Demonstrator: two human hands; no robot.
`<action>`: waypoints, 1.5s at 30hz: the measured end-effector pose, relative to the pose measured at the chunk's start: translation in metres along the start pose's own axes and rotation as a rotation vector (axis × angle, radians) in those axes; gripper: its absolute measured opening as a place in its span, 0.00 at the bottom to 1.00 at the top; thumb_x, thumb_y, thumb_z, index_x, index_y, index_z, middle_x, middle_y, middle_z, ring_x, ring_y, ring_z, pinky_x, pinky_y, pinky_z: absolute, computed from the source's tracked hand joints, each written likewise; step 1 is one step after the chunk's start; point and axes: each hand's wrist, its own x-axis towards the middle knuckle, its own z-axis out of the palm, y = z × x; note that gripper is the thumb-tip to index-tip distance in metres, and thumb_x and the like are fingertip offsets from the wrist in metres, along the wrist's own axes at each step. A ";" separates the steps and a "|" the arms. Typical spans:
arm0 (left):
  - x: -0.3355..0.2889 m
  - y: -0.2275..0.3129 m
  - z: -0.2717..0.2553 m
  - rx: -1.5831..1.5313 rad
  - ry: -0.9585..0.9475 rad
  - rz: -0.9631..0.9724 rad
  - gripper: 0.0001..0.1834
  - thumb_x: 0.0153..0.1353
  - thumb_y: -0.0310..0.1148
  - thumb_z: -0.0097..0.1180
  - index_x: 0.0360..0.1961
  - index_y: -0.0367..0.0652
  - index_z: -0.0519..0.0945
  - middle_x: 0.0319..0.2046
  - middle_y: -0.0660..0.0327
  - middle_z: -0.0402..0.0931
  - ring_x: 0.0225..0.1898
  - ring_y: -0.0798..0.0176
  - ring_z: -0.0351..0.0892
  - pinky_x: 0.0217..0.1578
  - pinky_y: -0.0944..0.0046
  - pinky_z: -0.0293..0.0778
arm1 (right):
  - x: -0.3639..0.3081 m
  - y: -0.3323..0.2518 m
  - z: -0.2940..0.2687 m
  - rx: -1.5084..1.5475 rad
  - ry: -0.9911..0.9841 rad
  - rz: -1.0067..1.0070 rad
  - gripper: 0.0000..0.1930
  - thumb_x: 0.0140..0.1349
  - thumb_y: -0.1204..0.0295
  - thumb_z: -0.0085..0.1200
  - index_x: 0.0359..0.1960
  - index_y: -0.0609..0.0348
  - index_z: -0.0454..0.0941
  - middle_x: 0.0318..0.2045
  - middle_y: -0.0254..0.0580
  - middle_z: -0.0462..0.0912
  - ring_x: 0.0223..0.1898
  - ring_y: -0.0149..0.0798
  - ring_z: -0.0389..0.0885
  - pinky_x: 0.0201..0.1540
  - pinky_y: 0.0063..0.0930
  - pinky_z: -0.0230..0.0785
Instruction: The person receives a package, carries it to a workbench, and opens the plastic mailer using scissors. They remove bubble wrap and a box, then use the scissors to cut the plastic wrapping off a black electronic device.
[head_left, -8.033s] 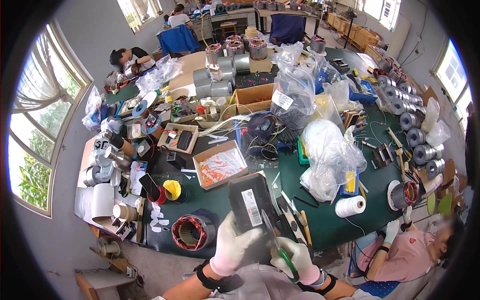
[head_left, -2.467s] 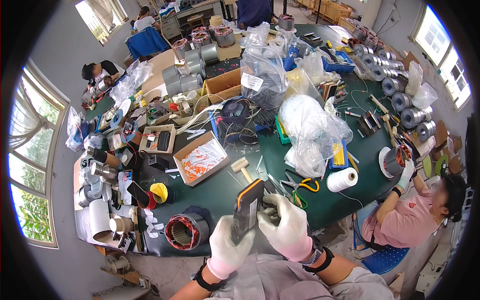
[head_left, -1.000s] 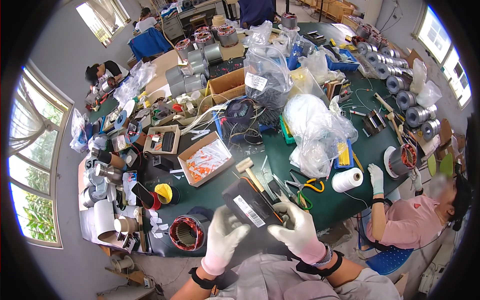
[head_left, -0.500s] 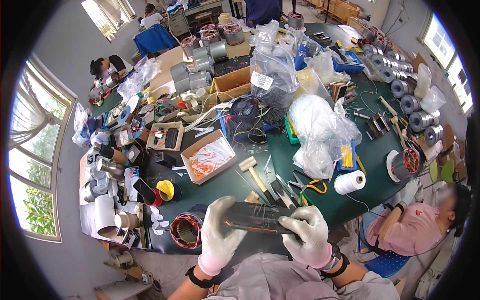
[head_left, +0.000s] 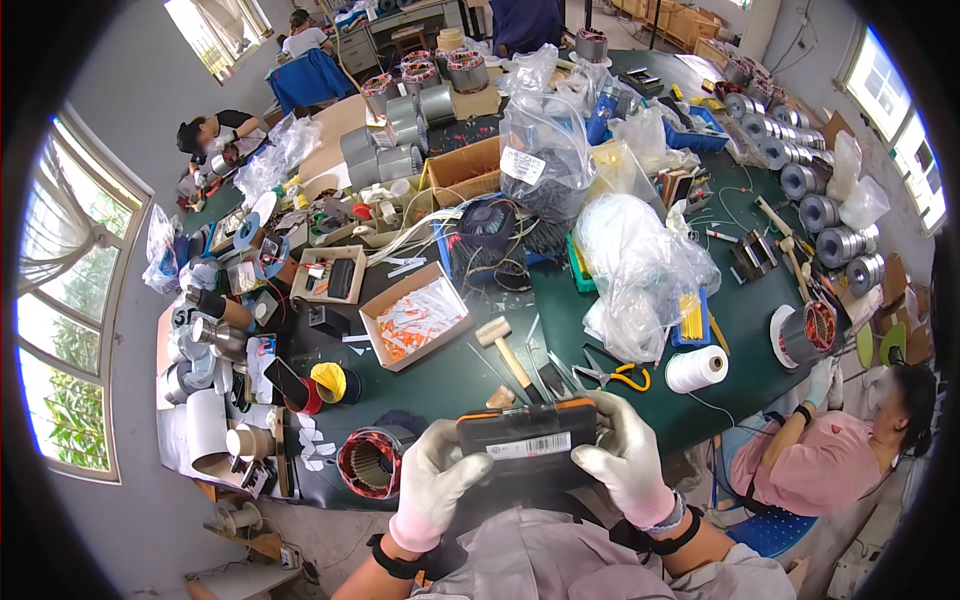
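Note:
Both hands, in white gloves, hold a flat black plastic case (head_left: 490, 428) with orange edges, raised in front of my body. A white barcode label on it faces me. My left hand (head_left: 432, 480) grips its left end, thumb over the lower front corner. At the right end is my right hand (head_left: 628, 462), its thumb pressing on the front and its fingers behind. Just left of my left hand a stator core (head_left: 370, 462) with red-brown windings stands on the green table (head_left: 440, 392). A wooden-handled mallet (head_left: 508, 355) lies beyond the case.
Yellow-handled scissors (head_left: 628, 378) and a white thread spool (head_left: 697, 369) lie to the right. Further back are an open box of orange and white strips (head_left: 415, 318) and clear plastic bags (head_left: 640, 265). A person in pink (head_left: 800, 480) sits at the right; another works far left.
The case has turned in my hands. Its labelled face with orange edges now faces me, where a dark, glossy side showed before. My right hand has shifted its hold at the end.

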 end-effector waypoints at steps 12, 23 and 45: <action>0.001 0.004 0.015 0.308 0.024 0.156 0.25 0.57 0.23 0.67 0.57 0.33 0.78 0.50 0.55 0.82 0.45 0.67 0.83 0.45 0.66 0.79 | -0.006 0.004 -0.002 0.293 -0.059 0.268 0.34 0.59 0.83 0.55 0.70 0.71 0.64 0.51 0.41 0.81 0.44 0.28 0.83 0.45 0.25 0.80; -0.002 0.033 0.015 0.982 -0.095 0.703 0.21 0.45 0.25 0.72 0.44 0.38 0.84 0.39 0.53 0.86 0.37 0.50 0.88 0.40 0.58 0.82 | -0.015 -0.003 -0.006 -0.102 -0.084 0.179 0.20 0.54 0.81 0.59 0.50 0.69 0.79 0.39 0.35 0.82 0.33 0.24 0.76 0.34 0.21 0.70; -0.017 -0.047 -0.038 0.392 -0.021 -0.180 0.26 0.58 0.27 0.63 0.56 0.24 0.77 0.45 0.55 0.83 0.46 0.68 0.80 0.50 0.66 0.76 | 0.054 0.180 -0.098 -1.306 -0.009 -0.043 0.29 0.54 0.68 0.61 0.61 0.60 0.74 0.46 0.53 0.81 0.50 0.55 0.80 0.53 0.48 0.74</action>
